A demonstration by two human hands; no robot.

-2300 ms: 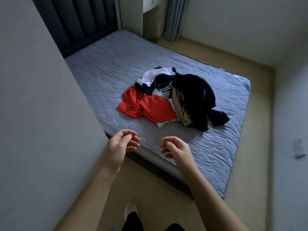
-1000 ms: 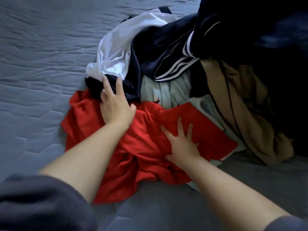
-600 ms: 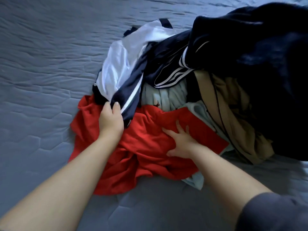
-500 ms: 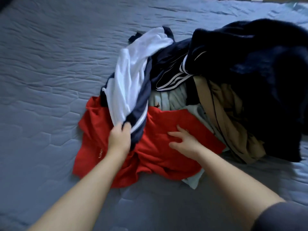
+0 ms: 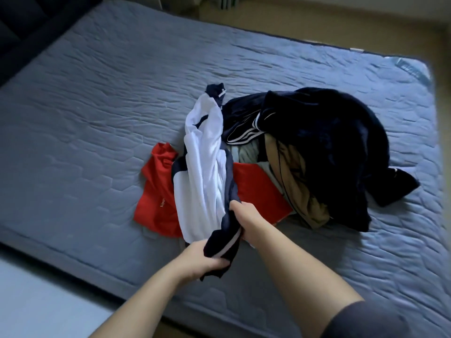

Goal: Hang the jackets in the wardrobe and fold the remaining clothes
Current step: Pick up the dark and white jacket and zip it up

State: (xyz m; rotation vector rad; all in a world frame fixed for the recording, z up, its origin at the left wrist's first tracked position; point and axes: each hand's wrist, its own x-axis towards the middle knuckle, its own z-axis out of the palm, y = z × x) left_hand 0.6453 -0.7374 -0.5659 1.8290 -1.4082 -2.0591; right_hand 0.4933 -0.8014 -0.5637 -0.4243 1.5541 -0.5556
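The white and navy jacket [image 5: 203, 172] is drawn out into one long bunch over the mattress [image 5: 97, 123]; its long axis runs from the person's hands at the near end straight away to a dark navy tip at the far end, which points toward the far side of the bed; the white cloth makes up the middle, with navy bands along the edges and at the near hem; the middle of the bunch lies across the red shirt [image 5: 156, 191] and hides part of it.

The left hand [image 5: 202, 261] holds the near end, its fingers curled tight round the navy hem with the pale stripe, the cloth spilling out below the fist; the right hand [image 5: 245, 224] is just beyond it and a little to the right, closed on the navy edge of the same jacket; its fingertips are tucked into the fabric and hidden, so only the knuckles and thumb side show; the two hands are close together but apart.

To the right of the jacket sits the rest of the pile: a navy garment with white stripes [image 5: 240, 134], a tan garment [image 5: 295, 189] and a large dark jacket [image 5: 332, 147] heaped over both; the red shirt lies flat on the mattress, spread to both sides of the held bunch.
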